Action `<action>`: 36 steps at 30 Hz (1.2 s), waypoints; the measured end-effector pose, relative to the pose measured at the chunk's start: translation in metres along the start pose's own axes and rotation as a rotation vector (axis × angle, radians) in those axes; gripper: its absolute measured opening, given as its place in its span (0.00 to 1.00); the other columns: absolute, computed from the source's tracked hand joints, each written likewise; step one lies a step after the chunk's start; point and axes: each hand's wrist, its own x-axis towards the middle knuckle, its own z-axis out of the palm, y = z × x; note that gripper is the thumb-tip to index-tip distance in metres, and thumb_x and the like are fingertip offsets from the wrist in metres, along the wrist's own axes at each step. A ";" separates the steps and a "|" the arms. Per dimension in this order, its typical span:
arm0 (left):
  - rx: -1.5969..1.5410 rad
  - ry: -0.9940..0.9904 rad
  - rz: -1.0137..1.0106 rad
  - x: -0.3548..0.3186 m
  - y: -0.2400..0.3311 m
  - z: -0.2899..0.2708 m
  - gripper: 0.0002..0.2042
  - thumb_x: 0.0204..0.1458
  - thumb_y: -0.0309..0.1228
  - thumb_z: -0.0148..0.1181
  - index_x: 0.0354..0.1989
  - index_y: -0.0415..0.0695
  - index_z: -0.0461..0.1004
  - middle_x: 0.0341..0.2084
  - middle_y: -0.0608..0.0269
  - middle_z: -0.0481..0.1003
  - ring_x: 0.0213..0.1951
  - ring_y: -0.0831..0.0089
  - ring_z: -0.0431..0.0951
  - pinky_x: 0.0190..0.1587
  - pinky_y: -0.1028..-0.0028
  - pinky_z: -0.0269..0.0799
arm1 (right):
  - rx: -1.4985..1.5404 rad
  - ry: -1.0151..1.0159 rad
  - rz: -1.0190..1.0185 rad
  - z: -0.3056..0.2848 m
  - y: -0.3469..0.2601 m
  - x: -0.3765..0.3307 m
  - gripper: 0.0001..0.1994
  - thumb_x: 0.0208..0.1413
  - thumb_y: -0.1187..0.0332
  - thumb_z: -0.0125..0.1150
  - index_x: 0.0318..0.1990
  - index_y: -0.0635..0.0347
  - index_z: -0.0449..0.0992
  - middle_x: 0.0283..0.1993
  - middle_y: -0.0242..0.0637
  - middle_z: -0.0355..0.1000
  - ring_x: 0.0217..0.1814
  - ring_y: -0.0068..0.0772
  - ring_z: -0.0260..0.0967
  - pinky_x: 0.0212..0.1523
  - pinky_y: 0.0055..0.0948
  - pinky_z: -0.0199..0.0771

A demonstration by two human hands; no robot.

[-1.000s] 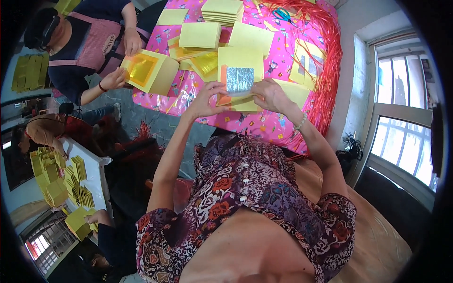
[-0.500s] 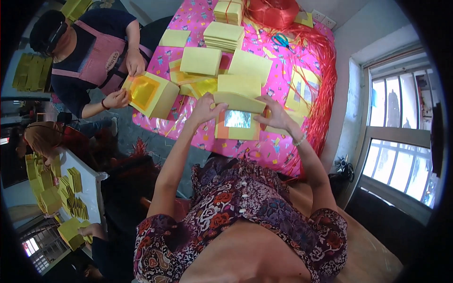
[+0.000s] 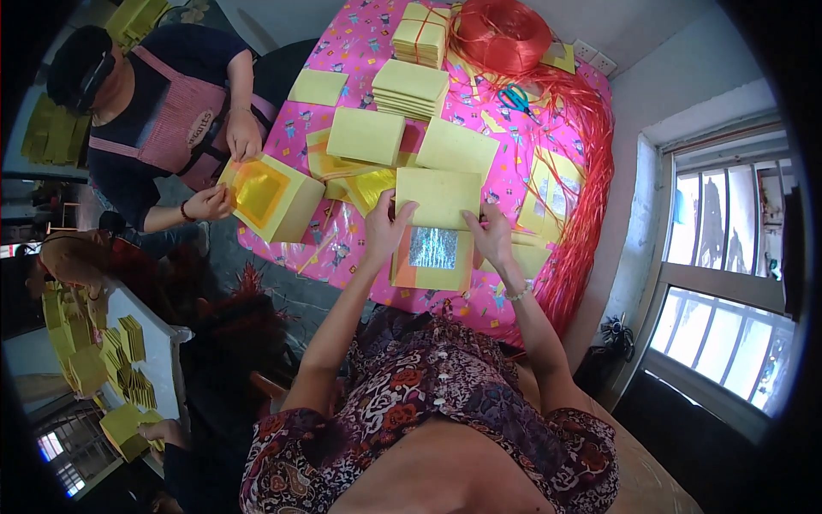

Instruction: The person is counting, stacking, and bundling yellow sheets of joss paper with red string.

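Between my hands is a sheet of yellow joss paper, plain on the side that faces me. My left hand pinches its lower left edge, thumb on top. At the lower right edge my right hand grips it the same way, a beaded bracelet on that wrist. Just below lies a joss paper stack, its top marked with a silver foil square and an orange border; the held sheet covers its upper part. Behind are a block of yellow paper and a plain yellow sheet.
A pink patterned tablecloth covers the table. Toward the back are tied paper bundles, a red plastic ribbon roll and teal scissors. Loose red strands trail down the right edge. At left, a co-worker holds a gold-foiled paper stack.
The joss paper was bent up toward me in a curl; now it is flatter between my hands. The whole view has shifted slightly, with the table lower in it.
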 end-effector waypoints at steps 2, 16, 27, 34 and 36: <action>0.060 -0.006 -0.026 -0.005 0.004 -0.003 0.17 0.51 0.40 0.66 0.40 0.41 0.71 0.17 0.64 0.71 0.18 0.74 0.69 0.22 0.72 0.63 | -0.003 0.027 -0.023 -0.002 -0.007 -0.006 0.13 0.54 0.64 0.64 0.30 0.68 0.71 0.26 0.46 0.67 0.26 0.42 0.67 0.29 0.37 0.67; 0.163 0.147 0.040 -0.011 0.003 0.007 0.13 0.52 0.38 0.64 0.39 0.42 0.72 0.13 0.67 0.64 0.15 0.75 0.63 0.19 0.70 0.58 | -0.010 0.216 -0.021 0.010 -0.019 -0.021 0.13 0.53 0.65 0.65 0.28 0.67 0.70 0.26 0.43 0.64 0.24 0.36 0.62 0.27 0.35 0.64; 0.174 0.149 0.035 -0.010 0.003 0.010 0.16 0.54 0.35 0.63 0.44 0.41 0.68 0.14 0.67 0.61 0.17 0.75 0.62 0.20 0.71 0.58 | -0.033 0.104 0.162 0.006 -0.020 -0.013 0.18 0.52 0.63 0.65 0.24 0.67 0.66 0.23 0.47 0.65 0.23 0.46 0.64 0.27 0.42 0.64; 0.158 0.112 0.003 -0.006 0.014 0.006 0.18 0.54 0.36 0.62 0.48 0.44 0.64 0.15 0.63 0.62 0.17 0.68 0.66 0.23 0.65 0.61 | -0.061 0.104 0.099 0.007 -0.012 -0.010 0.19 0.56 0.64 0.63 0.23 0.67 0.63 0.18 0.43 0.61 0.13 0.35 0.61 0.15 0.37 0.60; 0.160 0.096 -0.008 -0.004 0.016 0.005 0.15 0.54 0.35 0.62 0.45 0.45 0.66 0.14 0.64 0.60 0.17 0.68 0.65 0.23 0.65 0.60 | -0.075 0.081 0.124 0.005 -0.018 -0.009 0.18 0.54 0.63 0.64 0.24 0.67 0.65 0.21 0.46 0.63 0.19 0.43 0.64 0.22 0.40 0.62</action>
